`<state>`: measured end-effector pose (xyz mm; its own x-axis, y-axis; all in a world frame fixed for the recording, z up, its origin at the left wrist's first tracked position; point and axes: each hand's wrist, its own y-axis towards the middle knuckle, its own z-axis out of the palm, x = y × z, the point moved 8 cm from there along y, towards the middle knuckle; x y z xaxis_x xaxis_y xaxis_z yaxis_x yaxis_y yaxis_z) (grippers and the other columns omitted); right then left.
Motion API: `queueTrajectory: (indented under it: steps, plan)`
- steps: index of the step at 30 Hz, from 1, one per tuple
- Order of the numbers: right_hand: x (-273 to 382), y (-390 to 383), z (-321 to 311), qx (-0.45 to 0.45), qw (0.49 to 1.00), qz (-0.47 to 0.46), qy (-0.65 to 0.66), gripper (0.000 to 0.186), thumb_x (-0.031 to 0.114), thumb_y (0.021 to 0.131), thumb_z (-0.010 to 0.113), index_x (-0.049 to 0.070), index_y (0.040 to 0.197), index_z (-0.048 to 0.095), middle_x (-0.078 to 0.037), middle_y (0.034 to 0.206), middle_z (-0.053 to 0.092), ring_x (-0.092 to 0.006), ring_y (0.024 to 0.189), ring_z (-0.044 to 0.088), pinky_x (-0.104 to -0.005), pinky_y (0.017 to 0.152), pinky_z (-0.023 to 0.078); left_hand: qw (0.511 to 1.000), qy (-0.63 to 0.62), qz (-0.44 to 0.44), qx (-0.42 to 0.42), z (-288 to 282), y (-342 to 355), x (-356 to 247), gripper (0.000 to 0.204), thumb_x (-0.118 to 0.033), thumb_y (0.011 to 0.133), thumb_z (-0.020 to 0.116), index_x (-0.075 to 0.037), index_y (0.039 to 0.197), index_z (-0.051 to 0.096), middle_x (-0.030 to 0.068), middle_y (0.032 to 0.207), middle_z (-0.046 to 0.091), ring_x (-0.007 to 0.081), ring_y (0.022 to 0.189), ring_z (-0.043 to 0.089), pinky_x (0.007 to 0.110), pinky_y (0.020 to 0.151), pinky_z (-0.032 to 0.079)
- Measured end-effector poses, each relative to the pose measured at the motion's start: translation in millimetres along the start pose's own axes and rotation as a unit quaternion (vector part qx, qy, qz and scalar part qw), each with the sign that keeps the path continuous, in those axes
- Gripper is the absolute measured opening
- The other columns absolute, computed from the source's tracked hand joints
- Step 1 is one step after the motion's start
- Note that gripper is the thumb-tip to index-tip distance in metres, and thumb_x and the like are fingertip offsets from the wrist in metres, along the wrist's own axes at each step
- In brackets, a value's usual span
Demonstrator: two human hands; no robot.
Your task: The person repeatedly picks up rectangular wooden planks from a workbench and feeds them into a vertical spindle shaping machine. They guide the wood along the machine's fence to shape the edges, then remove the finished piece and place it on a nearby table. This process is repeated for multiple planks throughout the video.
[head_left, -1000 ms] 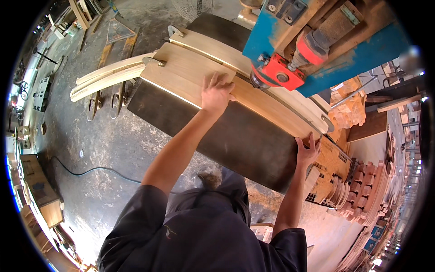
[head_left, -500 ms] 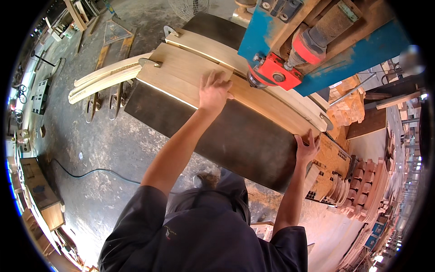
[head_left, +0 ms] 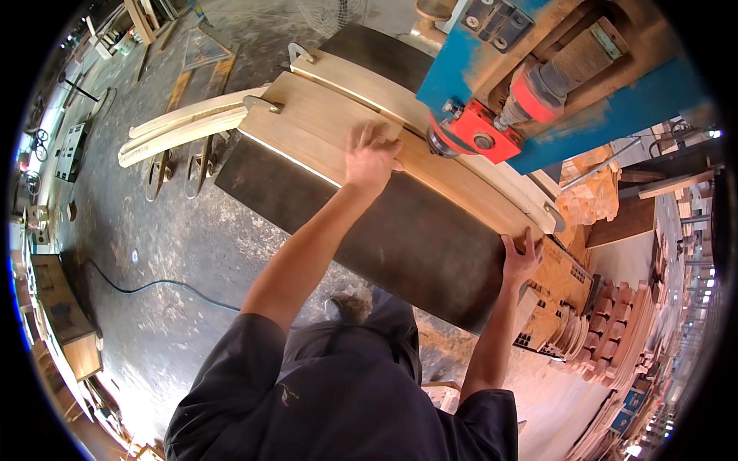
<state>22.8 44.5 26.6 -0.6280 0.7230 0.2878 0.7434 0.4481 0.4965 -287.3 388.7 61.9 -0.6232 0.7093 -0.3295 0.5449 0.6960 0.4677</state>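
Note:
A pale wooden jig (head_left: 307, 115) with metal toggle clamps (head_left: 261, 103) at its ends lies across a dark machine table (head_left: 415, 238). Along its near side runs a long, slightly curved wooden workpiece (head_left: 453, 180). My left hand (head_left: 370, 157) rests on top of the wood near the middle, fingers spread and a little bent. At the right end, my right hand (head_left: 523, 257) grips the end of the workpiece between thumb and fingers. Just right of my left hand, a red cutter head (head_left: 480, 138) hangs over the wood; its lower tip is partly hidden by its guard.
The blue machine body (head_left: 553, 146) fills the upper right. Curved wooden strips (head_left: 184, 123) stick out past the table's left end. Stacked reddish wooden parts (head_left: 619, 323) stand at the right. A dark hose (head_left: 165, 284) crosses the floor at the left.
The whole view has shifted slightly, with the machine appearing a little farther right and lower. Both hands keep their places on the wood.

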Motion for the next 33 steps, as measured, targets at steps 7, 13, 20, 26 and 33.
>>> queueTrajectory:
  steps: [7,13,20,26,33]
  plan:
    - [-5,4,6,0.016,1.000,0.018,-0.018,0.076,0.048,0.069,0.094,0.027,0.138,0.072,-0.025,0.155,0.051,-0.0483,0.135,0.052,-0.0554,0.101,0.053,1.000,0.011,-0.007,-0.027,-6,2,-2,0.047,-0.027,0.060,0.092,-0.020,0.105,0.079,0.0036,0.134,0.062,0.0281,0.136,0.052,0.053,0.115,0.039]
    - [-6,6,6,0.015,0.999,0.018,-0.026,0.077,0.048,0.068,0.094,0.027,0.139,0.071,-0.024,0.155,0.052,-0.0465,0.135,0.052,-0.0546,0.101,0.053,0.999,0.034,0.002,-0.010,-2,6,-3,0.047,-0.034,0.065,0.090,-0.022,0.109,0.080,0.0061,0.135,0.062,0.0267,0.139,0.049,0.053,0.114,0.038]
    - [-5,9,9,0.012,0.999,0.022,-0.022,0.076,0.047,0.069,0.094,0.028,0.139,0.071,-0.026,0.153,0.053,-0.0468,0.135,0.051,-0.0545,0.102,0.053,0.999,0.044,-0.009,-0.004,1,8,-2,0.046,-0.038,0.068,0.089,-0.024,0.112,0.080,0.0085,0.139,0.061,0.0265,0.140,0.048,0.054,0.116,0.034]
    - [-8,11,10,0.006,1.000,0.010,-0.024,0.076,0.050,0.068,0.093,0.028,0.138,0.072,-0.026,0.152,0.054,-0.0470,0.134,0.052,-0.0555,0.101,0.053,0.999,0.046,-0.014,0.009,8,8,-2,0.048,-0.039,0.071,0.087,-0.027,0.116,0.080,0.0086,0.141,0.060,0.0276,0.143,0.045,0.057,0.119,0.031]
    - [0,10,9,0.009,0.999,0.010,-0.046,0.076,0.053,0.069,0.092,0.028,0.138,0.072,-0.028,0.150,0.055,-0.0484,0.130,0.054,-0.0562,0.099,0.054,0.999,0.013,-0.028,-0.023,0,11,2,0.047,-0.028,0.060,0.090,-0.026,0.106,0.082,0.0047,0.138,0.060,0.0264,0.141,0.047,0.054,0.119,0.034]
